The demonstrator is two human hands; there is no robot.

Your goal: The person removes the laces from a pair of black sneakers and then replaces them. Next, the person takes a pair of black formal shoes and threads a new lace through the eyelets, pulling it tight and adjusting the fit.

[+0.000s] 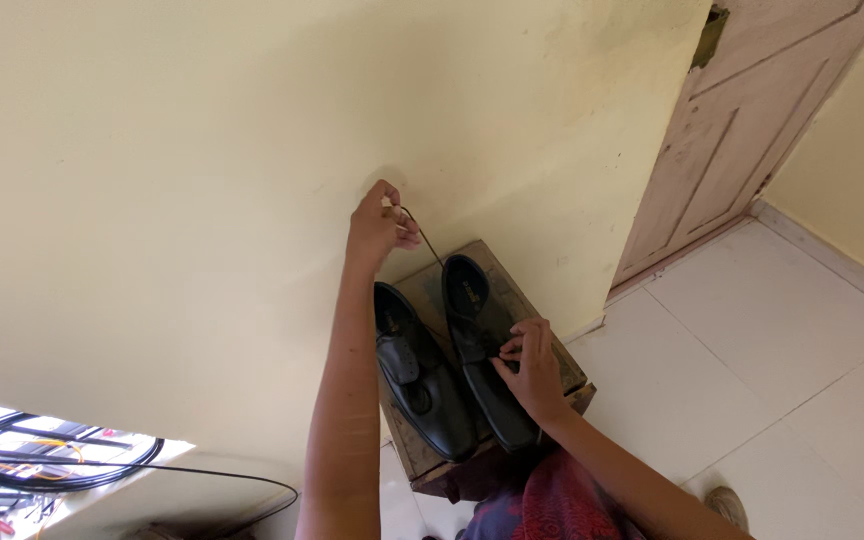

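Your left hand point(380, 228) pinches a black lace point(429, 243) and pulls it up tight. Your right hand point(530, 365) presses its fingers on the right black shoe point(482, 345), on the wooden stool point(552, 345). That shoe looks partly laced. The left shoe point(420, 380) lies untouched.

Both forearms bare, without sleeves, rings, or wristbands; left hand point(380, 228), right hand point(532, 365). Below the right hand, a red-and-dark patterned garment point(552, 505) covers the lap.
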